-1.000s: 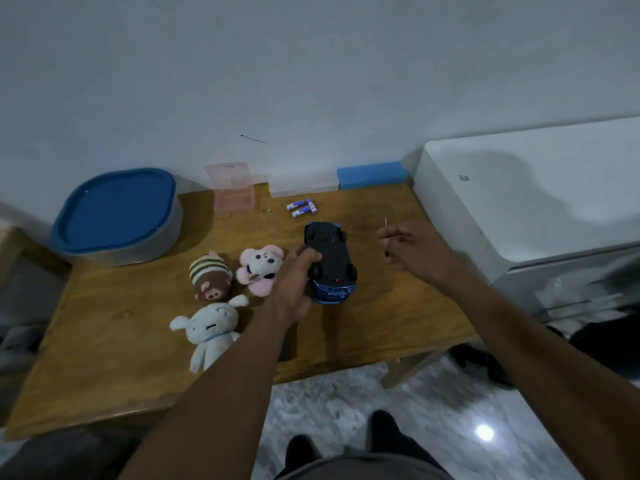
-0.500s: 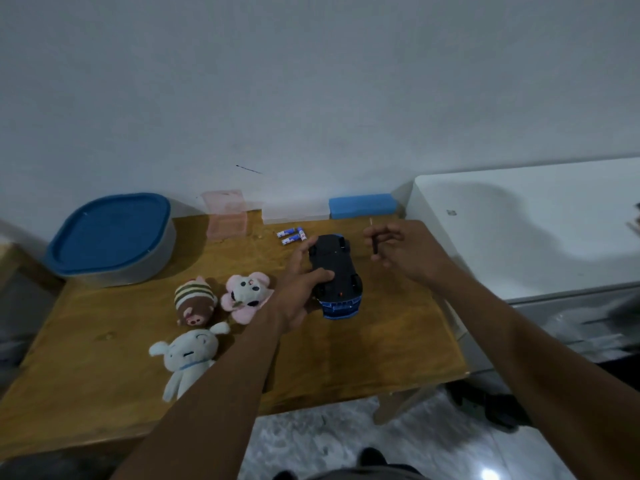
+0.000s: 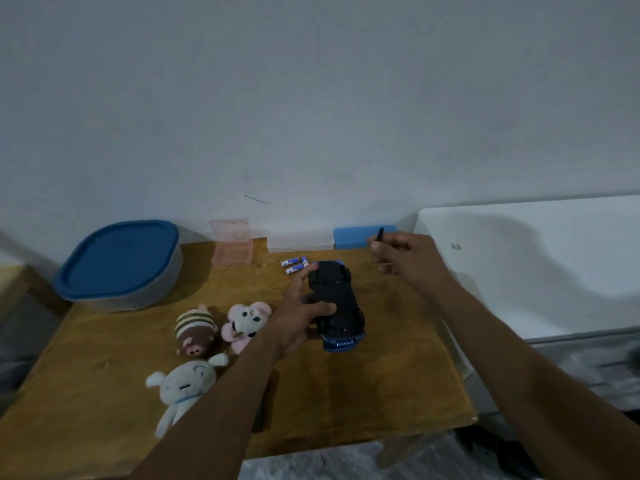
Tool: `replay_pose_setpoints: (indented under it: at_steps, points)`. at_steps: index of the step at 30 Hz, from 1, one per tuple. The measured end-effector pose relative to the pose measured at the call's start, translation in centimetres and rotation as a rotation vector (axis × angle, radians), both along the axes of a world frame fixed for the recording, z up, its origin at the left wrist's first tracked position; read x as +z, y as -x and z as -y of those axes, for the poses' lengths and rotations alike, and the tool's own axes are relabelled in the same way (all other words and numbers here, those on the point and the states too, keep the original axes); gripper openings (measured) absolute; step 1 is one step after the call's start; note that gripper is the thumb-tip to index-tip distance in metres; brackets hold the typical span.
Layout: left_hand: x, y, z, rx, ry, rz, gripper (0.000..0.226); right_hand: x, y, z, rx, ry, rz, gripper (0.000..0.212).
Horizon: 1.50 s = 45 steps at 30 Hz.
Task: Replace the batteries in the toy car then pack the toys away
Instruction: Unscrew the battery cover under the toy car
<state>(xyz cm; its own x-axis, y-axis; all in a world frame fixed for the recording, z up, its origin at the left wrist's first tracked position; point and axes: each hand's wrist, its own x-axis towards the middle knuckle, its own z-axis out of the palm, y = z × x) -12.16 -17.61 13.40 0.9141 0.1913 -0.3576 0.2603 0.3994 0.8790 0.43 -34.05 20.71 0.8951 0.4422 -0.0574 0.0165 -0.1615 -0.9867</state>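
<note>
Near the middle of the frame we see the toy car (image 3: 337,299) upside down on the wooden table (image 3: 381,393), its black underside and wheels facing up and its blue body showing at the lower end. The left hand (image 3: 298,317) comes in from the bottom of the frame and grips the car from its left side: the thumb is curled over the underside and one finger stretches up toward the far wheel. We cannot tell whether the car lies flat on the wood or is tipped up a little.

The right hand (image 3: 405,261) is to the upper right of the car and apart from it. Its fingers are curled and pinch a thin dark tool (image 3: 380,234), whose tip pokes up in front of a blue block (image 3: 356,237) by the wall.

The batteries (image 3: 294,265), blue and white, lie close together just to the upper left of the car, near the left hand's outstretched finger.

Left of that hand we find three soft toys grouped together: a striped brown plush (image 3: 195,329), a pink plush (image 3: 246,320) beside it, and a white plush (image 3: 187,382) lower down, partly behind the left forearm. Further to the left sits a grey container with a blue lid (image 3: 121,261), closed. A pale pink box (image 3: 232,247) stands against the wall between the container and the batteries, and a white cabinet (image 3: 536,265) fills the right of the frame
</note>
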Motion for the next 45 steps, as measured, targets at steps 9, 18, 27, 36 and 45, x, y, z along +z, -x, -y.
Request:
replay_pose_setpoints:
  at_steps: [9,18,27,36,45]
  points:
    - [0.3,-0.1,-0.6,-0.033,-0.020,0.017,0.078,0.5,0.4,-0.8,0.015,-0.035,0.208,0.034]
    - [1.4,-0.6,-1.4,-0.056,-0.017,0.070,0.076,0.3,0.6,-1.7,0.018,-0.001,0.496,0.033]
    - [2.1,-0.9,-2.1,-0.063,-0.017,0.099,0.075,0.0,0.7,-3.3,-0.019,-0.042,0.613,0.030]
    - [2.3,-0.6,-2.6,-0.089,-0.043,0.144,0.081,-0.6,1.1,-4.3,0.024,-0.024,0.659,0.031]
    - [2.7,-0.4,-2.7,-0.086,-0.090,0.144,0.092,-0.7,1.2,-4.6,0.047,-0.023,0.701,0.029]
